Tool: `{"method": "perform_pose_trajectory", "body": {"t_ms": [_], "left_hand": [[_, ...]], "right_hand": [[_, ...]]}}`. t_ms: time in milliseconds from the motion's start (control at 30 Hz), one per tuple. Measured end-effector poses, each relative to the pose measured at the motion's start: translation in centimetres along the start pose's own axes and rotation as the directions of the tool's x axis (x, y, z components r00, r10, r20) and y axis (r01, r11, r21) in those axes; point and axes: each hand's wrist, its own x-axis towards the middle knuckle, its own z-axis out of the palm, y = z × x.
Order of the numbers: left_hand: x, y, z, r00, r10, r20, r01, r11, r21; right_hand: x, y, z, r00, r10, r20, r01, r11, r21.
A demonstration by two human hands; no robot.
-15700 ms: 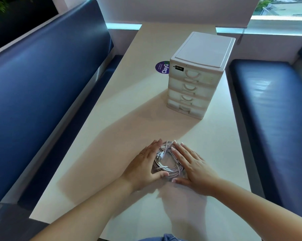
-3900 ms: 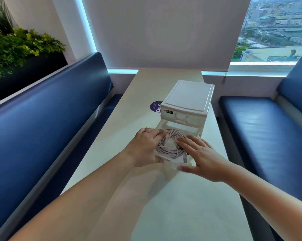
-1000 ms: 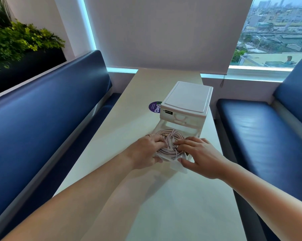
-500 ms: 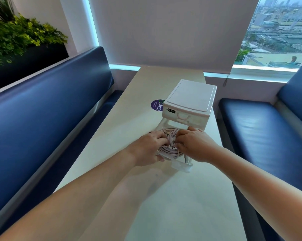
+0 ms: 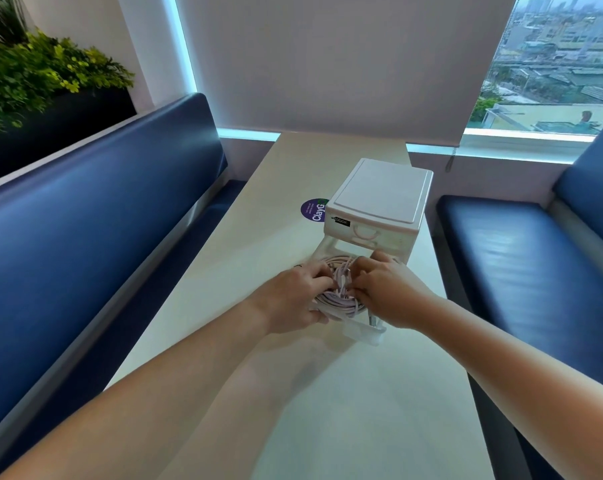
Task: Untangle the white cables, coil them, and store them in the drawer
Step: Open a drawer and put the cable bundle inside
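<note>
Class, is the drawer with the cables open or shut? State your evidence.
Open. The drawer sticks out from the drawer unit toward the camera, and the coiled white cables lie inside it.

We lose the fingertips of the left hand [image 5: 293, 299] and the right hand [image 5: 385, 294] in the white cables [image 5: 338, 301]: they curl into the coil, and which strand each one grips we can't tell. Both hands cover the coil's sides, and the coil covers the floor of the open drawer [image 5: 364, 332]. Below that drawer, the front of the drawer unit [image 5: 379, 199] is hidden from us. The purple sticker [image 5: 312, 211] slips behind the unit's corner, its small print too fine to read. Both forearms run off the bottom edge, and the counter [image 5: 379, 410] is cut there too.
</note>
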Motion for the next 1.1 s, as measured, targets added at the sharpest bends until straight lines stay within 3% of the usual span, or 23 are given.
{"method": "perform_pose_trajectory", "body": {"t_ms": [133, 300, 467, 567, 667, 767, 867, 1100], "left_hand": [[-0.4, -0.3, 0.3, 0.997, 0.056, -0.059, -0.049, 0.993, 0.111], [-0.5, 0.0, 0.5, 1.0, 0.015, -0.026, -0.013, 0.996, 0.084], [0.1, -0.1, 0.3, 0.999, 0.04, 0.033, -0.046, 0.976, 0.213], [0.1, -0.2, 0.5, 0.998, 0.036, 0.046, -0.044, 0.978, 0.206], [0.2, -0.2, 0.5, 0.999, 0.028, 0.046, -0.037, 0.98, 0.196], [0.2, -0.3, 0.5, 0.999, 0.013, 0.053, -0.022, 0.985, 0.174], [0.2, -0.5, 0.6, 0.998, 0.004, 0.067, -0.016, 0.984, 0.179], [0.4, -0.5, 0.4, 0.996, -0.01, 0.086, -0.002, 0.991, 0.137]], "right_hand": [[-2.7, -0.1, 0.5, 0.999, -0.033, -0.016, 0.033, 0.999, 0.009], [-4.4, 0.1, 1.4, 0.999, -0.031, 0.019, 0.03, 0.999, 0.027], [-4.4, 0.3, 1.4, 0.997, -0.055, -0.062, 0.058, 0.997, 0.052], [-3.4, 1.6, -0.8, 0.972, 0.022, -0.234, 0.016, 0.987, 0.159], [-1.5, 3.6, -3.1, 0.907, 0.169, -0.387, -0.137, 0.985, 0.109], [0.1, 5.1, -4.0, 0.93, 0.286, -0.231, -0.266, 0.957, 0.115], [0.6, 5.2, -3.6, 0.955, 0.282, -0.097, -0.27, 0.955, 0.119], [0.5, 4.8, -3.0, 0.964, 0.264, -0.02, -0.262, 0.962, 0.071]]}}
